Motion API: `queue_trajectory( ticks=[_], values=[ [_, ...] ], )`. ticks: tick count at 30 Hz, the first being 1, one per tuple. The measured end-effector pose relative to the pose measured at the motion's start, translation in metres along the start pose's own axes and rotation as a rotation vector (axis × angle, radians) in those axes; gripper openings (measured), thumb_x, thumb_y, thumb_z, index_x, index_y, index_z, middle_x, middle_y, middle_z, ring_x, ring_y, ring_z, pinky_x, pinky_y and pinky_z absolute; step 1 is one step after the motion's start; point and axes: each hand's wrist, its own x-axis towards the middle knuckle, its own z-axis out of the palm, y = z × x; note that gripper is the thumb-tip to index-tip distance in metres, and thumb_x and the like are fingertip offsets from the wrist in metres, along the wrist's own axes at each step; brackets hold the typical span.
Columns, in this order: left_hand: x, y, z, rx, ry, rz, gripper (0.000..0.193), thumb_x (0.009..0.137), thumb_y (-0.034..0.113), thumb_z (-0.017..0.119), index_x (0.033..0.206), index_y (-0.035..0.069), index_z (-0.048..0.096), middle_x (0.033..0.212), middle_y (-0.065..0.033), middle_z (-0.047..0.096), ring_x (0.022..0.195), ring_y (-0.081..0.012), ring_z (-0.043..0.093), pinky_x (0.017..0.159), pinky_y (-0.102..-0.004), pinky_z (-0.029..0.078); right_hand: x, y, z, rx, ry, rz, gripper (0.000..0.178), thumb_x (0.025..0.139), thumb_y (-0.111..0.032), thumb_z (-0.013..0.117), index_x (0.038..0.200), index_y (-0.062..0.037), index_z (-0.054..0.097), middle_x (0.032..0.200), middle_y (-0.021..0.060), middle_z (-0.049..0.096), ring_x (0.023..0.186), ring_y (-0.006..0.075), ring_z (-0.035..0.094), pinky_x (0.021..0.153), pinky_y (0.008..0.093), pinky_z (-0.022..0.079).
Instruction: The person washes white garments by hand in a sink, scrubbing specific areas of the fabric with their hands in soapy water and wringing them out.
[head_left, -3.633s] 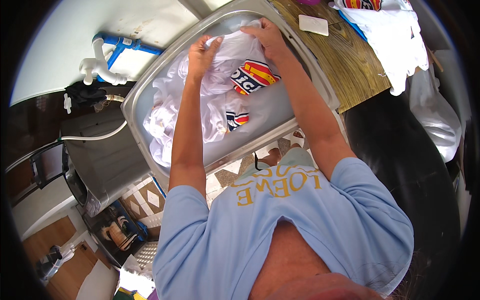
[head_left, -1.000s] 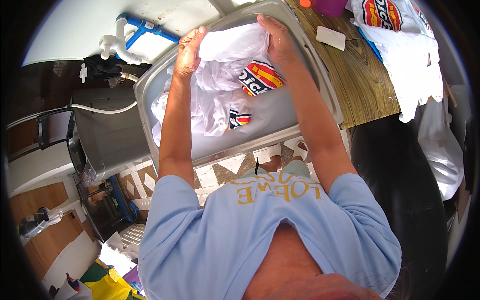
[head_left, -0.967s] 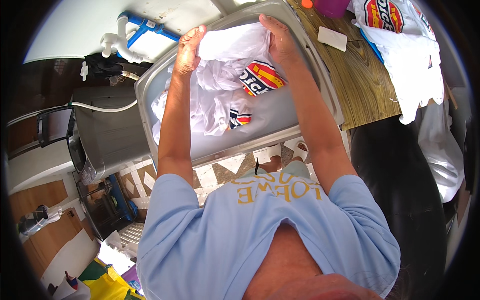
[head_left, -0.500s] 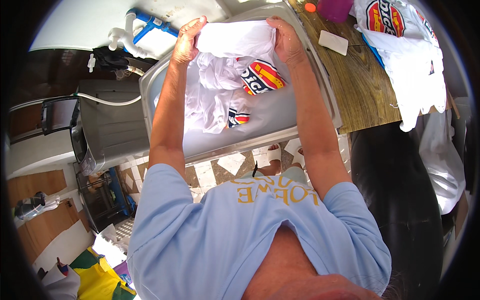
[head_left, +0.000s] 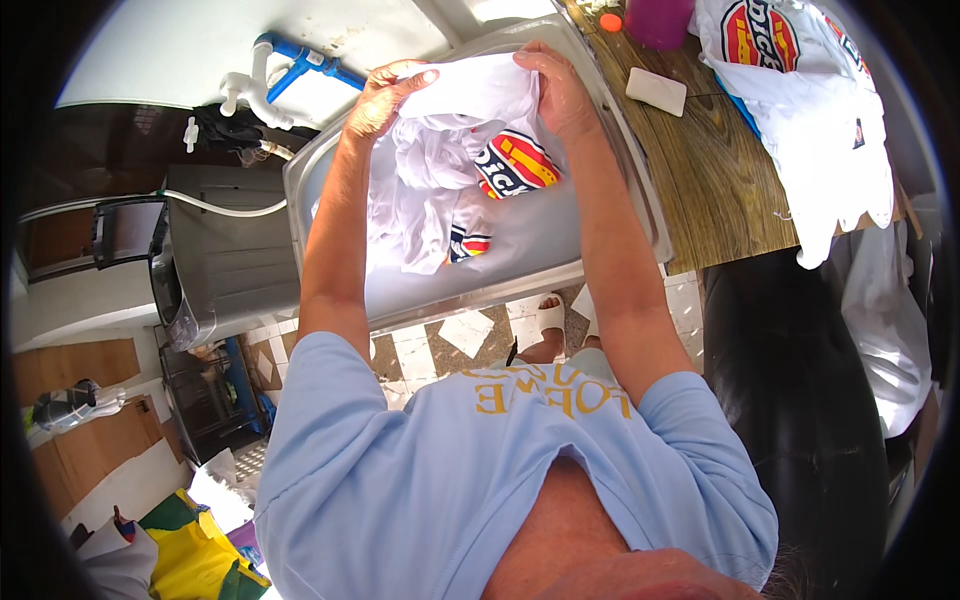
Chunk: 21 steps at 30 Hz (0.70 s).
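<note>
A wet white T-shirt (head_left: 410, 165) with a red, yellow and dark printed patch (head_left: 520, 163) hangs down into cloudy water in a grey basin (head_left: 650, 200). Along its far edge, my left hand (head_left: 383, 100) pinches one end of a stretched section of cloth (head_left: 468, 84), thumb on top. At the other end of that section my right hand (head_left: 560, 88) grips the fabric, fingers folded over it. The held part is raised above the water, while the rest lies bunched and partly sunk below.
On the wooden counter (head_left: 735, 180) at right are a white soap bar (head_left: 656, 92), an orange cap (head_left: 610, 22), a purple container (head_left: 658, 20) and another white printed shirt (head_left: 815, 130). A blue and white pipe tap (head_left: 290, 65) is at the far left, above a grey machine (head_left: 230, 235).
My hands have drawn slightly closer together, and the stretched cloth between them has narrowed and tilted. My left hand has moved a little right and down, its thumb now over the cloth.
</note>
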Motion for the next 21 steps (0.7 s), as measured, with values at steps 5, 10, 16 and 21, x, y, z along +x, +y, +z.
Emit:
queue_trajectory(
  ticks=[5, 10, 16, 21],
  values=[
    [-0.006, -0.004, -0.002, -0.190, 0.038, -0.027, 0.009, 0.079, 0.012, 0.070, 0.087, 0.010, 0.065, 0.082, 0.0048, 0.062, 0.079, -0.0060, 0.056, 0.074, -0.0214, 0.043, -0.001, 0.004, 0.009, -0.004, -0.007, 0.041, 0.009, 0.072, -0.008, 0.065, 0.079, -0.0076, 0.058, 0.075, -0.0010, 0.060, 0.070, 0.0093, 0.055, 0.069, 0.0226, 0.043],
    [-0.011, -0.008, 0.007, -0.120, 0.120, 0.018, 0.007, 0.082, 0.015, 0.068, 0.086, 0.012, 0.062, 0.082, 0.0091, 0.056, 0.080, -0.0032, 0.051, 0.073, -0.0194, 0.039, -0.002, 0.007, 0.012, -0.078, -0.022, 0.059, 0.012, 0.070, -0.004, 0.067, 0.075, -0.0084, 0.056, 0.072, -0.0025, 0.059, 0.067, 0.0075, 0.054, 0.066, 0.0221, 0.042],
    [-0.012, -0.028, -0.013, -0.170, 0.057, 0.006, 0.009, 0.083, 0.014, 0.067, 0.089, 0.012, 0.059, 0.085, 0.0070, 0.058, 0.080, -0.0050, 0.055, 0.072, -0.0213, 0.043, -0.004, 0.016, 0.017, -0.172, -0.042, 0.063, 0.013, 0.069, -0.004, 0.067, 0.070, -0.0080, 0.054, 0.068, -0.0019, 0.057, 0.065, 0.0072, 0.052, 0.063, 0.0229, 0.042],
    [-0.022, -0.028, -0.002, -0.233, 0.130, -0.011, 0.009, 0.083, 0.018, 0.067, 0.082, 0.014, 0.058, 0.079, 0.0088, 0.055, 0.079, -0.0030, 0.051, 0.073, -0.0196, 0.039, -0.003, 0.022, 0.016, -0.178, -0.008, 0.092, 0.014, 0.068, -0.004, 0.066, 0.067, -0.0084, 0.053, 0.066, -0.0020, 0.055, 0.062, 0.0075, 0.050, 0.060, 0.0235, 0.041]
  ],
)
